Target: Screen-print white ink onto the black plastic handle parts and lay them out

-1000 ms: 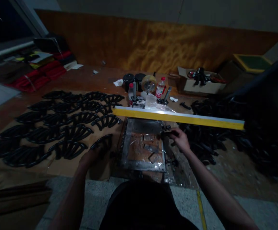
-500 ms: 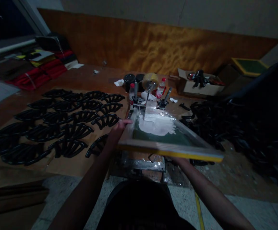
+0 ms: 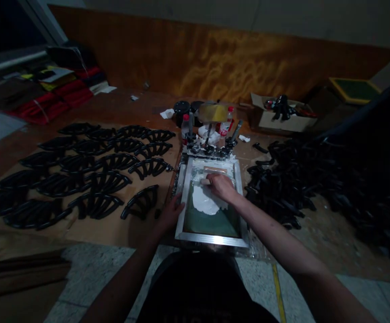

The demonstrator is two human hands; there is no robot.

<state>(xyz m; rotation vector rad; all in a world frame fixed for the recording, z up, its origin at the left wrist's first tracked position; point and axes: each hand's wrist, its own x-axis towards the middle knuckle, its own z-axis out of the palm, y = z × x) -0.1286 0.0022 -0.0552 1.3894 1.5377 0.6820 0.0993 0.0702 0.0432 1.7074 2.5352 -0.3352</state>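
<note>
The frame lies flat at the desk's near edge, its long axis running away from the person. The right hand is clenched around a squeegee at the far end of the screen, the white ink just nearer. The left hand rests flat on the frame's left rail, fingers loose. Clamps stand just beyond. Black parts lie in rows to the left, and a pile lies to the right.

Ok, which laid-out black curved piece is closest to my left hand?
The lone black piece at the spread's near right corner, beside your left hand; the rest lie farther off.
</note>
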